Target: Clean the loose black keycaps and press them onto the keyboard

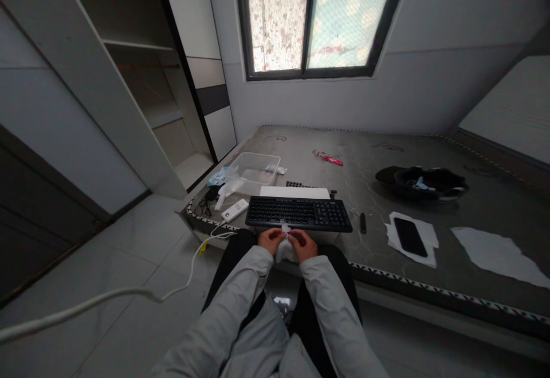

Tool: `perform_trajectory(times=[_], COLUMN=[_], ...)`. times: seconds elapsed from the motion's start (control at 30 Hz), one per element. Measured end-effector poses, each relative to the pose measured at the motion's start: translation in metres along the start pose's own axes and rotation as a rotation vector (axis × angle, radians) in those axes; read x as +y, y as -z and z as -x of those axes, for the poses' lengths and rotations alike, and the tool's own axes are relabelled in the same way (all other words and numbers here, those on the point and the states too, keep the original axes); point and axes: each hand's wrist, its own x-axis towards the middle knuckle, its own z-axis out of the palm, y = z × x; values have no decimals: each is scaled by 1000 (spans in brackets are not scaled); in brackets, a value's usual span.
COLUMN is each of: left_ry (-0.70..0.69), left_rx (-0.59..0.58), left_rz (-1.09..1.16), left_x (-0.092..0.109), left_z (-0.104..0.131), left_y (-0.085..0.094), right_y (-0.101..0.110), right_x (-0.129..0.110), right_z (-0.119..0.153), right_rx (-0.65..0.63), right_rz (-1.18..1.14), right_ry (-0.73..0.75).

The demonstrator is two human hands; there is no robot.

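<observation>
My left hand (271, 241) and my right hand (303, 245) meet just in front of the black keyboard (296, 212). Pinched between the fingers of both is a white tissue (285, 251), its lower part hanging down between my knees and a small tuft sticking up at the fingertips. Whether anything is wrapped inside it is hidden. The keyboard rests at the mattress edge, close to my fingertips. Behind it lies a flat white panel (294, 192), with several small black keycaps (296, 184) beyond.
On the left stand a clear plastic bin (255, 170) and a white power strip (235, 211) with a trailing cable (189, 278). To the right are a dark slim tool (363, 223), a phone (410, 237) on white paper, a black cap (423, 183) and another paper sheet (498, 250). A red packet (330, 158) lies farther back.
</observation>
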Motion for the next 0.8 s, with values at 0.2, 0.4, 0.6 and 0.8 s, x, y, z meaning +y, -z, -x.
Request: perform_trajectory(times=[0.2, 0.4, 0.6, 0.8], left_ry=[-43, -66, -34, -34], left_rx=[-20, -31, -17, -18], left_rz=[-29, -53, -4, -47], left_x=[-3, -1, 1, -4], left_z=[-1, 1, 2, 0], left_y=[1, 1, -1, 1], right_y=[2, 3, 0, 2], right_x=[1, 1, 3, -1], right_z=[1, 0, 0, 0], right_rx=[-62, -63, -29, -4], right_rz=[-25, -29, -72, -67], right_ry=[6, -3, -78, -46])
